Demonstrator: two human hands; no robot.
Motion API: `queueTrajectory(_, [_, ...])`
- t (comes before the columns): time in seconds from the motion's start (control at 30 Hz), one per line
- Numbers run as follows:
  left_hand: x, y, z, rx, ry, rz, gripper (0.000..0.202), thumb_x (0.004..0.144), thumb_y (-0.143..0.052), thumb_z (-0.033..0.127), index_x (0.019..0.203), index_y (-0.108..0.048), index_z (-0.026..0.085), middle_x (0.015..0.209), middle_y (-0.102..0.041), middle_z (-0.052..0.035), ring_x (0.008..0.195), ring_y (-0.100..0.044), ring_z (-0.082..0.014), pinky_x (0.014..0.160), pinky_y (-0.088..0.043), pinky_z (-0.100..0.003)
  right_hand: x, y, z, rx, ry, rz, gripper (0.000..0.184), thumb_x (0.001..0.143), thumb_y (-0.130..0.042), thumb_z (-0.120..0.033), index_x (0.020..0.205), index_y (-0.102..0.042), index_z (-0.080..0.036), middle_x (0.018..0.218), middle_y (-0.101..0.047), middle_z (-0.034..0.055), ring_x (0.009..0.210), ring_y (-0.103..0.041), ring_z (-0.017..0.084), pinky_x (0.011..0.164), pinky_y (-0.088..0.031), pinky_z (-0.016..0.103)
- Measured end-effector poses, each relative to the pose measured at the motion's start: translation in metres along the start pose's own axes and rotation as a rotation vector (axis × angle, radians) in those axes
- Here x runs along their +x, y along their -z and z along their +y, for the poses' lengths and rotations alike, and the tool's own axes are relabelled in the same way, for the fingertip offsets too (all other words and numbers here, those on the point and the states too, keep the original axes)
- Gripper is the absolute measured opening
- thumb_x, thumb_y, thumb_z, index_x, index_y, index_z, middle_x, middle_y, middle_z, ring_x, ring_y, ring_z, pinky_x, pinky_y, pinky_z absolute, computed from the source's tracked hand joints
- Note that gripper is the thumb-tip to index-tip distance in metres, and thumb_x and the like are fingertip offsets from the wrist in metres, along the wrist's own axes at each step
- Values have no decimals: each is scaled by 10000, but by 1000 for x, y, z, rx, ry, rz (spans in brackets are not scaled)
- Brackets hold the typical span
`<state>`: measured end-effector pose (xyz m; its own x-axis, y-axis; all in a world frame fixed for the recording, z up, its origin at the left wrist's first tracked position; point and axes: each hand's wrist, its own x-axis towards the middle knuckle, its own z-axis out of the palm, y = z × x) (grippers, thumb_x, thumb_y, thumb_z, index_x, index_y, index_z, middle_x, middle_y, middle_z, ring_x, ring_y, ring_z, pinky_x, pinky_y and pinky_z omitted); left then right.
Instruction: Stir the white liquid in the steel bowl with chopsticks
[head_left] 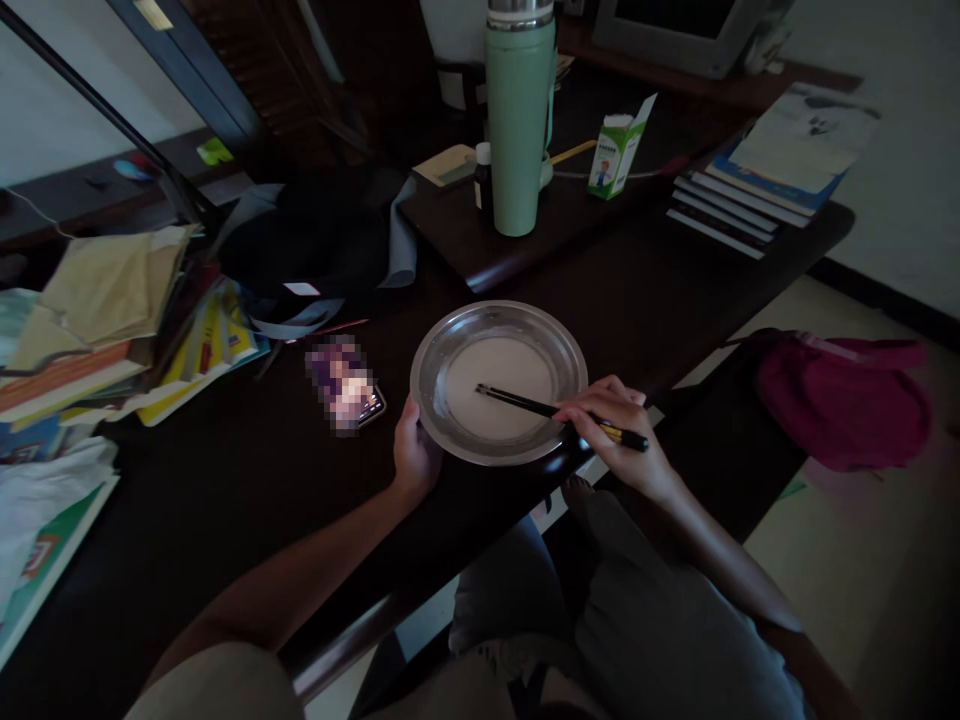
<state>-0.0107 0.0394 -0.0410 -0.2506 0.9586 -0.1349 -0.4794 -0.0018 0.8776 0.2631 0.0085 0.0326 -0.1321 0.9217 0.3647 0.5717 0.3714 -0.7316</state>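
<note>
A round metal basin (427,350) sits near the front edge of the dark table, with a pale, whitish mixture (491,410) spread over its bottom. At its left rim, my left hand (416,455) is closed around the side, thumb near the top edge and the other fingers hidden beneath. My right hand (615,435) grips a pair of black chopsticks (517,401) over the right rim. Their tips point left into the basin, at or just above the mixture. A lit phone (346,385) lies to the left of the basin.
A tall green thermos (517,130), a small dark bottle (484,180) and a green-white box (616,155) stand behind the basin. Stacked books (772,180) sit at right, piled papers (112,290) at left. A black bag (300,240) lies behind the phone. A pink bag (840,400) rests at right.
</note>
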Motion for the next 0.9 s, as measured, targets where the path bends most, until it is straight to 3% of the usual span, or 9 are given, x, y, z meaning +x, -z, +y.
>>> queueTrajectory(0.1, [0,0,0,-5,17,-2,423,918,-726,570,1171,-813,243,1200,-845,-70,1222,-765,-323,1120,-577,-471,5,-11,6,-85,-2,38,333,1108,-563,-398,949,-851,-346,1000,-870,-1,981,-693,258,898,-379,478])
queueTrajectory(0.2, [1,2,1,-7,7,-18,406,930,-716,557,1166,-808,240,1211,-839,-73,1244,-756,-324,1131,-571,-477,6,-10,5,-146,-8,88,320,1101,-573,-384,949,-851,-337,994,-868,0,979,-694,258,904,-363,481])
queueTrajectory(0.4, [1,4,3,1,-6,-30,391,939,-700,550,1138,-808,232,1172,-839,-74,1220,-762,-325,1122,-582,-487,-1,21,-11,-174,-59,143,302,1078,-607,-341,883,-838,-329,885,-833,-9,918,-701,249,895,-361,479])
queueTrajectory(0.6, [0,3,2,-28,15,-31,396,912,-737,542,1146,-816,233,1215,-837,-80,1270,-746,-337,1124,-589,-493,-9,40,-19,-45,-107,36,318,1066,-612,-345,830,-825,-321,828,-815,-8,842,-699,235,865,-390,471])
queueTrajectory(0.73, [0,2,2,-32,18,-19,407,890,-756,557,1129,-826,236,1218,-840,-76,1272,-743,-334,1130,-583,-474,-7,28,-16,53,-80,-16,301,1065,-620,-352,856,-836,-332,839,-827,-7,860,-694,236,864,-404,471])
queueTrajectory(0.9, [0,0,1,-23,13,-2,410,870,-768,565,1110,-831,238,1194,-842,-67,1221,-756,-322,1112,-590,-462,2,-1,-4,5,-45,8,335,1091,-581,-415,895,-840,-335,935,-864,-4,932,-701,253,890,-386,483])
